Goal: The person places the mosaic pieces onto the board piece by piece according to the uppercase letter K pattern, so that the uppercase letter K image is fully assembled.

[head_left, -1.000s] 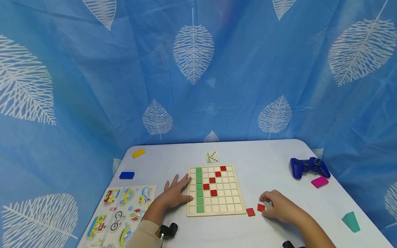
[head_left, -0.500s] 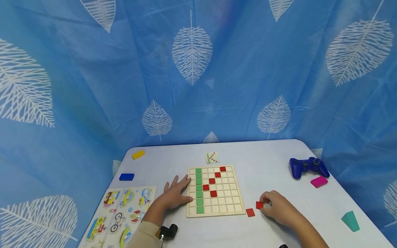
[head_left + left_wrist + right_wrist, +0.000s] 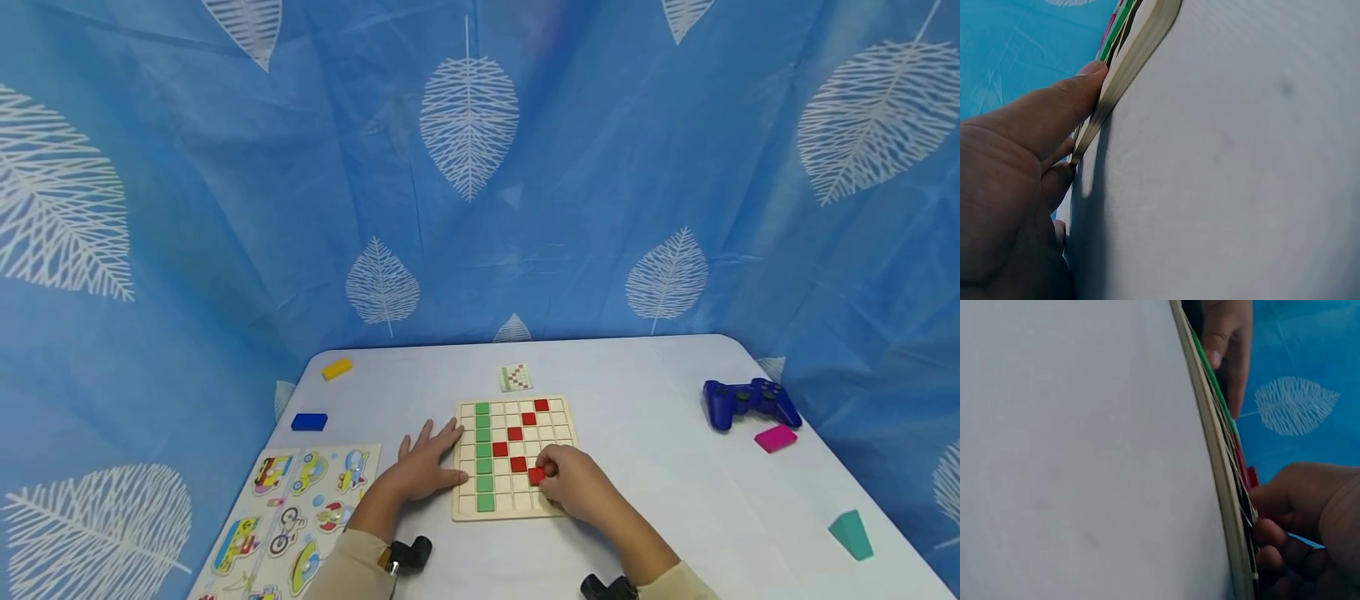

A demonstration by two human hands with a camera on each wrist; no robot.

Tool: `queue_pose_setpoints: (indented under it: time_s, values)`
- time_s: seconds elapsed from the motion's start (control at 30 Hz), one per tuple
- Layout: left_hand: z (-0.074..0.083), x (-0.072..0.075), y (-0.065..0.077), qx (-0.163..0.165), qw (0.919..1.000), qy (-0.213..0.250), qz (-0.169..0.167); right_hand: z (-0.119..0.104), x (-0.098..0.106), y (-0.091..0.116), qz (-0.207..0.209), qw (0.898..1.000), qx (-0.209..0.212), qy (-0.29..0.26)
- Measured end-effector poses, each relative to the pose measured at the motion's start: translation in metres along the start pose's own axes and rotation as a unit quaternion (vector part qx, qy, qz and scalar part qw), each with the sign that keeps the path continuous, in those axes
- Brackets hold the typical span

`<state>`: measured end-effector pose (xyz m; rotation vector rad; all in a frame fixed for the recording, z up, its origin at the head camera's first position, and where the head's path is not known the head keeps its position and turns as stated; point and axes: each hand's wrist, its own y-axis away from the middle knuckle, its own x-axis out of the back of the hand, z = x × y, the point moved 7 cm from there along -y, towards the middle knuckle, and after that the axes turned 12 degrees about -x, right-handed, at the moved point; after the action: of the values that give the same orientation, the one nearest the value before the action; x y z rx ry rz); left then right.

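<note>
A wooden grid board [image 3: 517,514] lies mid-table, with a column of green tiles [image 3: 483,450] and a slanting line of red tiles [image 3: 514,434] in its cells. My left hand [image 3: 422,468] rests at the board's left edge, fingers spread; the left wrist view shows its thumb [image 3: 1066,103] against the board's side [image 3: 1124,75]. Over the board's lower right, my right hand [image 3: 576,483] pinches a red square tile [image 3: 536,477] close over the cells. In the right wrist view, a red tile [image 3: 1252,476] stands up beside this hand's fingertips [image 3: 1267,499].
A small pattern card [image 3: 515,377] lies behind the board. To the left are a picture puzzle board [image 3: 273,521], a blue block [image 3: 309,422] and a yellow block [image 3: 337,369]. On the right lie a game controller [image 3: 752,402], a pink block [image 3: 776,438] and a teal block [image 3: 851,534].
My right hand has picked up a red tile from the table and moved left over the board. The other loose red tile no longer shows there. The left hand has stayed in place.
</note>
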<state>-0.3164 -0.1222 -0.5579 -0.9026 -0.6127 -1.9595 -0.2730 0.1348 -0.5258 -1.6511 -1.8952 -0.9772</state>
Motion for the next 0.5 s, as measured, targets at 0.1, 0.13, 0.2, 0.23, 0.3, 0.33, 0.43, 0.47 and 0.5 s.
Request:
queue_pose_setpoints:
  time_s: [0.1,0.13,0.2,0.23,0.3,0.33,0.43,0.47,0.5]
  values:
    - [0.0006,0.0000,-0.0006,0.001,1.0000,0.000,0.001,-0.0017,-0.0044,-0.0003,0.002,1.000,0.002,0.024]
    - [0.0009,0.0002,-0.0006,0.002,1.0000,0.002,0.001,-0.0015,-0.0051,-0.0007,0.003,1.000,0.001,0.030]
    - [0.0012,0.0006,-0.0001,0.005,1.0000,0.003,0.002,-0.0009,-0.0060,-0.0013,-0.001,0.999,0.000,0.038]
    - [0.0014,0.0005,0.0002,0.006,1.0000,0.004,0.002,-0.0009,-0.0063,-0.0014,-0.004,0.999,0.000,0.038]
    - [0.0019,0.0008,0.0007,0.007,1.0000,0.004,0.001,-0.0008,-0.0076,-0.0019,-0.011,0.999,0.002,0.037]
    - [0.0021,0.0009,0.0008,0.007,1.0000,0.005,0.001,-0.0009,-0.0080,-0.0020,-0.011,0.999,0.006,0.038]
    - [0.0025,0.0009,0.0005,0.005,1.0000,0.003,0.001,-0.0027,-0.0088,-0.0016,-0.007,0.999,0.019,0.042]
    - [0.0027,0.0009,0.0004,0.005,1.0000,0.003,0.001,-0.0033,-0.0089,-0.0015,-0.005,0.999,0.021,0.045]
    - [0.0027,0.0009,0.0003,0.005,1.0000,0.003,0.001,-0.0038,-0.0086,-0.0014,-0.001,0.999,0.021,0.047]
